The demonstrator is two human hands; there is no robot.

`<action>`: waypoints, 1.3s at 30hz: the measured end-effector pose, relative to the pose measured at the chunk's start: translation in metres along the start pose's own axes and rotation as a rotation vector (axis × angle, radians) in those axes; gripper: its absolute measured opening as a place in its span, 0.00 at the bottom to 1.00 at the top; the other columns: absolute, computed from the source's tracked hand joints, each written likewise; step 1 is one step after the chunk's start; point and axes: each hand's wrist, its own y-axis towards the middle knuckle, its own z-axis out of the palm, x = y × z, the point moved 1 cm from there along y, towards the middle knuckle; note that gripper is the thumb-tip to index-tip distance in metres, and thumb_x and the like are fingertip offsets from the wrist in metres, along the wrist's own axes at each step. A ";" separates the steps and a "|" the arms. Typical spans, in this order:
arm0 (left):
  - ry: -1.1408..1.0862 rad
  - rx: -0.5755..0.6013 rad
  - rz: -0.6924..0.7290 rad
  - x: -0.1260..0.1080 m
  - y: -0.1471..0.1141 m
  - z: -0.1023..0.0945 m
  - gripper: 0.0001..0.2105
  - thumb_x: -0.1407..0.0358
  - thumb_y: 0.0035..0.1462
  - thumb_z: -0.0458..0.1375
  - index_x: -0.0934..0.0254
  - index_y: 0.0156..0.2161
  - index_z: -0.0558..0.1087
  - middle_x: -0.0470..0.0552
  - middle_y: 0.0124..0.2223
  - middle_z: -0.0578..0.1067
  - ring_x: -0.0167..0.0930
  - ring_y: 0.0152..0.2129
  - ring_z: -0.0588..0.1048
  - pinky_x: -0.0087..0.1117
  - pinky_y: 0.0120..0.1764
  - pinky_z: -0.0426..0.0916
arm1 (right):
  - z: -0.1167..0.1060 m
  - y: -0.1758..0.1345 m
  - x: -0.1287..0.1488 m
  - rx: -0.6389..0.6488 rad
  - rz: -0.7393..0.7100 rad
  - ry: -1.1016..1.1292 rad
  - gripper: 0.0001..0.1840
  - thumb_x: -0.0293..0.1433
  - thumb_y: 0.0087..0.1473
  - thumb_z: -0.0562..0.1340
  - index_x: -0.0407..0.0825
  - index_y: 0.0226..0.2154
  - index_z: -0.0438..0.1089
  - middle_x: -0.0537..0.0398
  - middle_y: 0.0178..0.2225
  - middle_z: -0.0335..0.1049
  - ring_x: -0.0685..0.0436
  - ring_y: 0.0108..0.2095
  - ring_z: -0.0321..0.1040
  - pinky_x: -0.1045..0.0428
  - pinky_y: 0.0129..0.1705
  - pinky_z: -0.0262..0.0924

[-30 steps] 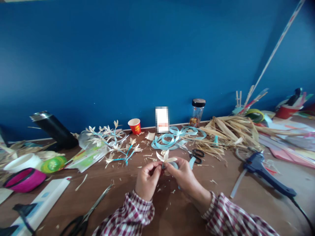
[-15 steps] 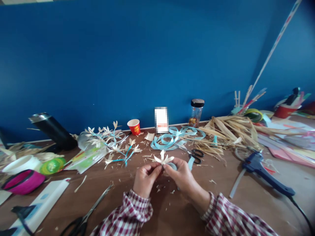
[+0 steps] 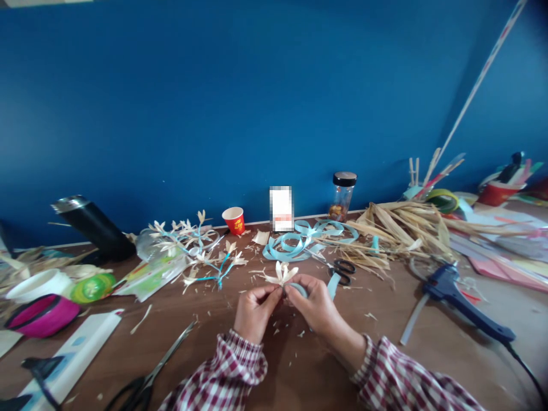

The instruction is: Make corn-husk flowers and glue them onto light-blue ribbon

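Observation:
A pale flower of dried husk petals [image 3: 281,274] stands upright between my two hands, above the middle of the table. My left hand [image 3: 253,311] is closed in a pinch at the flower's base. Opposite it, my right hand [image 3: 317,305] pinches at the same base, thumb and forefinger almost touching the left fingertips. Light blue ribbon [image 3: 300,290] lies within the right hand's fingers, and a loose tail of it [image 3: 333,283] shows behind that hand. My fingertips hide the flower's stem and where the ribbon meets it.
Blue-stemmed husk flowers [image 3: 220,268] lie left, near a red paper cup [image 3: 234,221]. Coiled ribbon [image 3: 282,246], black-handled scissors [image 3: 343,272] and dried husks [image 3: 400,228] lie beyond my hands. A glue gun [image 3: 464,305] rests right; larger scissors [image 3: 148,381] lie front left.
The flower has turned slightly between my fingertips, so its petals sit at a different angle. Both hands keep their pinch in nearly the same place.

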 end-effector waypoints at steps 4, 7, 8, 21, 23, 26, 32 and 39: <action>0.101 -0.017 0.058 -0.002 -0.001 0.000 0.10 0.60 0.43 0.63 0.65 0.28 0.79 0.52 0.27 0.79 0.34 0.25 0.76 0.28 0.29 0.69 | 0.000 0.000 0.000 0.001 0.027 0.023 0.09 0.34 0.46 0.60 0.43 0.26 0.70 0.57 0.19 0.65 0.52 0.20 0.56 0.57 0.21 0.52; 0.140 -0.067 0.098 -0.002 -0.002 0.000 0.09 0.61 0.43 0.63 0.64 0.27 0.79 0.51 0.25 0.79 0.33 0.23 0.75 0.28 0.27 0.68 | 0.000 -0.001 0.001 -0.005 0.016 -0.007 0.09 0.34 0.45 0.61 0.44 0.25 0.71 0.56 0.20 0.67 0.51 0.21 0.59 0.57 0.22 0.54; 0.144 -0.075 0.102 -0.002 -0.002 0.001 0.09 0.61 0.43 0.63 0.65 0.27 0.79 0.51 0.24 0.78 0.33 0.23 0.75 0.27 0.27 0.67 | 0.001 -0.001 0.001 -0.008 0.013 -0.017 0.09 0.33 0.45 0.61 0.44 0.25 0.71 0.55 0.21 0.68 0.50 0.21 0.60 0.56 0.23 0.55; 0.147 -0.113 0.086 0.000 -0.002 0.002 0.08 0.63 0.42 0.60 0.68 0.23 0.76 0.47 0.19 0.73 0.27 0.17 0.68 0.25 0.22 0.60 | 0.003 -0.003 0.000 -0.013 -0.028 -0.079 0.09 0.32 0.46 0.61 0.42 0.26 0.73 0.51 0.24 0.73 0.48 0.25 0.65 0.56 0.26 0.59; 0.141 -0.113 0.079 0.000 -0.002 0.003 0.08 0.64 0.42 0.60 0.68 0.23 0.75 0.46 0.18 0.72 0.26 0.17 0.66 0.24 0.22 0.59 | 0.003 -0.004 0.001 -0.013 -0.032 -0.079 0.09 0.31 0.46 0.60 0.42 0.26 0.73 0.52 0.24 0.73 0.48 0.25 0.65 0.56 0.27 0.59; 0.106 -0.093 0.061 0.002 -0.001 0.002 0.08 0.64 0.43 0.60 0.68 0.22 0.74 0.45 0.16 0.70 0.25 0.16 0.65 0.23 0.21 0.58 | 0.003 -0.004 0.002 -0.014 -0.048 -0.081 0.09 0.32 0.47 0.60 0.42 0.26 0.72 0.52 0.25 0.72 0.48 0.26 0.65 0.56 0.28 0.59; -0.149 0.006 -0.126 0.012 0.004 -0.002 0.11 0.60 0.42 0.63 0.68 0.27 0.77 0.46 0.20 0.73 0.25 0.18 0.68 0.25 0.24 0.63 | -0.004 0.003 0.000 -0.005 -0.060 -0.061 0.11 0.35 0.48 0.60 0.43 0.24 0.70 0.58 0.21 0.66 0.51 0.23 0.59 0.57 0.25 0.55; -0.369 0.001 -0.229 0.008 0.001 0.004 0.13 0.60 0.35 0.68 0.68 0.26 0.76 0.44 0.20 0.71 0.21 0.17 0.67 0.21 0.23 0.65 | -0.006 0.007 -0.008 0.009 -0.023 0.048 0.13 0.38 0.48 0.61 0.44 0.24 0.67 0.61 0.20 0.61 0.54 0.21 0.53 0.58 0.22 0.49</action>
